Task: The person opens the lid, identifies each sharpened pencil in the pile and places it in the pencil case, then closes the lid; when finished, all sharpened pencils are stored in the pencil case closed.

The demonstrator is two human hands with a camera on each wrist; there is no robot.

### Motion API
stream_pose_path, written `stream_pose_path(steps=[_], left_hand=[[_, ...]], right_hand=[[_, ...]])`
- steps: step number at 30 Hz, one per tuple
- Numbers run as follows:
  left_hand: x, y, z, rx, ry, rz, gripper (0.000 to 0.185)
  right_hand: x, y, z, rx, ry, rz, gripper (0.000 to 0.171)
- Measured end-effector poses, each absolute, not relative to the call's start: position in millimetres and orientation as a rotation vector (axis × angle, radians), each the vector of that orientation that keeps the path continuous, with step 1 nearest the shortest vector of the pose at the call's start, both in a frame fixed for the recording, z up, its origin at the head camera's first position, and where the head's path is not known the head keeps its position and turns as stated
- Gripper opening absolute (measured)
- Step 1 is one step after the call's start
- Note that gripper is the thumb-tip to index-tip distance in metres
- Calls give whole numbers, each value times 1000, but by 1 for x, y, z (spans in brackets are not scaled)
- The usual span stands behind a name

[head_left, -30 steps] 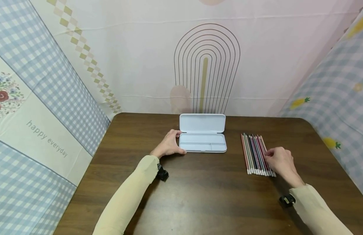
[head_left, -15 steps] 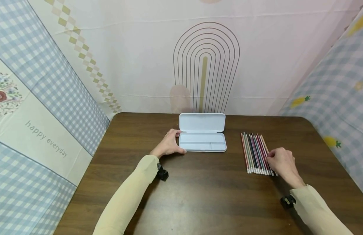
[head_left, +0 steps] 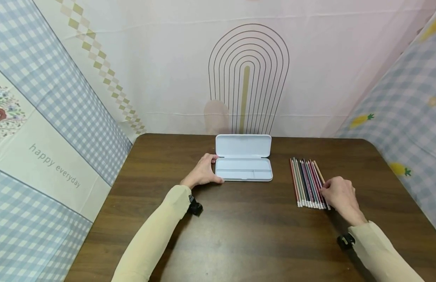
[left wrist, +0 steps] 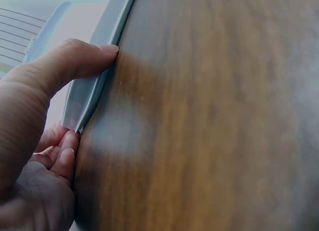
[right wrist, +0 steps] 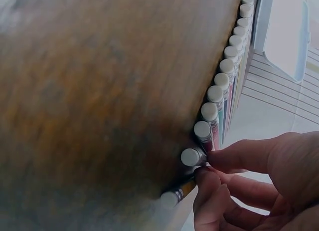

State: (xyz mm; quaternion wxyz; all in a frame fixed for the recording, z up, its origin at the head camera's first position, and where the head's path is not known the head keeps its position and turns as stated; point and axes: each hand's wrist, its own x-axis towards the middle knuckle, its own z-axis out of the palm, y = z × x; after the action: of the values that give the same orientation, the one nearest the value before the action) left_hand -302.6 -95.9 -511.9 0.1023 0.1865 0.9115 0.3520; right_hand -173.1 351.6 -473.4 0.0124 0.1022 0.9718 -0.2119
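Pencils [head_left: 307,182] lie side by side in a row on the brown table [head_left: 246,227], right of the open white case [head_left: 243,169] and well apart from it, their white-capped ends towards the person. Right hand [head_left: 339,194] rests at the row's right edge, thumb and fingertips [right wrist: 209,178] curled and pinching the outermost pencil near its capped end. Left hand [head_left: 203,172] grips the case's left end, thumb [left wrist: 75,61] pressed on its front rim, fingers curled behind. The case's lid stands up at the back, its tray flat on the table.
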Motion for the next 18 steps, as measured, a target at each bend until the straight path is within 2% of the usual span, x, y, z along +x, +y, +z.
stream_pose_path(steps=[18], left_hand=[[-304, -96, -513, 549, 2683, 1056, 92]], right_hand=[[-174, 351, -475, 362, 2990, -662, 24]])
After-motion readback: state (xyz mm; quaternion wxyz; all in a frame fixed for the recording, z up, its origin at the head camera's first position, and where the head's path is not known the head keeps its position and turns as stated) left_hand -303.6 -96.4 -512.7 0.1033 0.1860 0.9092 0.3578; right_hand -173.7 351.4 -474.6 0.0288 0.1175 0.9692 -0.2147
